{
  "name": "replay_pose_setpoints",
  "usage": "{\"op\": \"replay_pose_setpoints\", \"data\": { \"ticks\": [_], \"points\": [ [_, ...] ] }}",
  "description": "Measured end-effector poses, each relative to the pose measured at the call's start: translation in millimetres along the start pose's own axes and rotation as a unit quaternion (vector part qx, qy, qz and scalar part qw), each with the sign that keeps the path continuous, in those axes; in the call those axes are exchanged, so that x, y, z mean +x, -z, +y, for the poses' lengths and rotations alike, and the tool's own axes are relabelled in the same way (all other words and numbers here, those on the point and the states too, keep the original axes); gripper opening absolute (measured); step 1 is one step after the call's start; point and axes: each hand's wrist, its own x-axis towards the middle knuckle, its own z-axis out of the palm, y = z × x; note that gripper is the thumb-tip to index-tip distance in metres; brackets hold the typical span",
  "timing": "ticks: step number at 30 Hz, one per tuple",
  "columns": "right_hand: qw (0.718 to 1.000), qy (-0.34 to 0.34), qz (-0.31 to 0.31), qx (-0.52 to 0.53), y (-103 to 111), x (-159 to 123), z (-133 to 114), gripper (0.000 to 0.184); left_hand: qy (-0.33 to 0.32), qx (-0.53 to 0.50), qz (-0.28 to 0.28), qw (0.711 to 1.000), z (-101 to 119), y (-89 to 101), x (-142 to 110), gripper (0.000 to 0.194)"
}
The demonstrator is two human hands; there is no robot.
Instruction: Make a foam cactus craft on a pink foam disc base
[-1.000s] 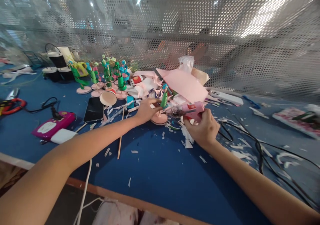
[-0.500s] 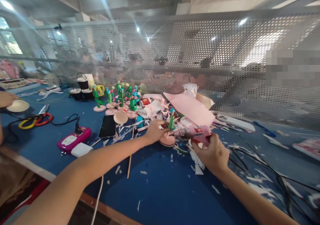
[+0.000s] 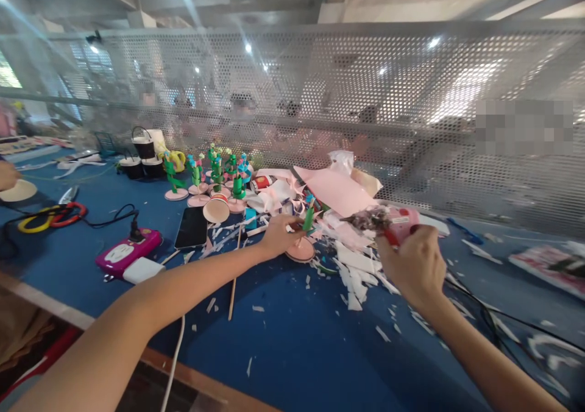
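Observation:
My left hand (image 3: 281,237) is closed around the stem of a small paper flower (image 3: 308,217) with a green leaf and a blue top. The flower stands upright on a round pink base (image 3: 300,250) on the table. My right hand (image 3: 415,266) grips a pink hot glue gun (image 3: 402,220), held above the table to the right of the flower. Its grimy, clotted nozzle points left and is apart from the flower. White paper scraps (image 3: 354,272) lie between the two hands.
Several finished paper flowers (image 3: 217,174) stand at the back left beside a phone (image 3: 191,228). A magenta power strip (image 3: 128,253) and scissors (image 3: 52,217) lie left. Pink paper sheets (image 3: 336,189) are heaped before a perforated metal screen (image 3: 274,95). Another person's hand (image 3: 8,175) is far left.
My right hand has drawn the glue gun away from the flower, to the right and slightly up. My left hand still holds the flower. The whole view has shifted a little.

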Motion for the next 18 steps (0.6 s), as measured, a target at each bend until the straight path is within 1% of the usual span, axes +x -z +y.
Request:
{"op": "replay_pose_setpoints", "data": {
  "ticks": [2,4,6,8,10,14,15,16,18],
  "points": [
    [0.998,-0.015,-0.019,-0.058,10.3,2.9,0.9,0.032,0.002,-0.002,0.004,1.000,1.0,0.3,-0.3,0.016],
    [0.995,0.000,-0.041,-0.091,18.4,4.8,3.3,0.025,0.003,-0.007,0.003,1.000,2.4,0.8,-0.3,0.015],
    [0.991,0.009,-0.082,-0.102,23.7,7.2,8.0,0.016,0.002,-0.007,-0.002,1.000,3.4,1.3,0.0,0.013],
    [0.987,0.001,-0.123,-0.101,25.7,11.4,15.5,0.018,0.000,0.006,0.002,1.000,3.6,1.4,0.6,0.013],
    [0.985,-0.026,-0.139,-0.096,24.0,17.4,26.5,0.023,-0.001,0.020,0.007,1.000,2.9,1.0,1.2,0.013],
    [0.987,-0.075,-0.136,-0.048,7.3,31.1,59.9,0.027,-0.010,0.016,0.009,1.000,0.5,0.0,2.5,0.016],
    [0.988,-0.077,-0.127,-0.037,1.1,34.1,69.9,0.028,-0.013,0.015,0.012,1.000,0.1,-0.1,2.7,0.016],
    [0.991,-0.077,-0.106,-0.037,-5.1,36.5,79.9,0.028,-0.016,0.016,0.012,1.000,-0.1,-0.1,3.0,0.016],
    [0.996,-0.049,-0.071,-0.027,-16.0,39.5,98.0,0.027,-0.018,0.023,0.018,0.999,0.1,0.1,3.5,0.016]
  ]
}}
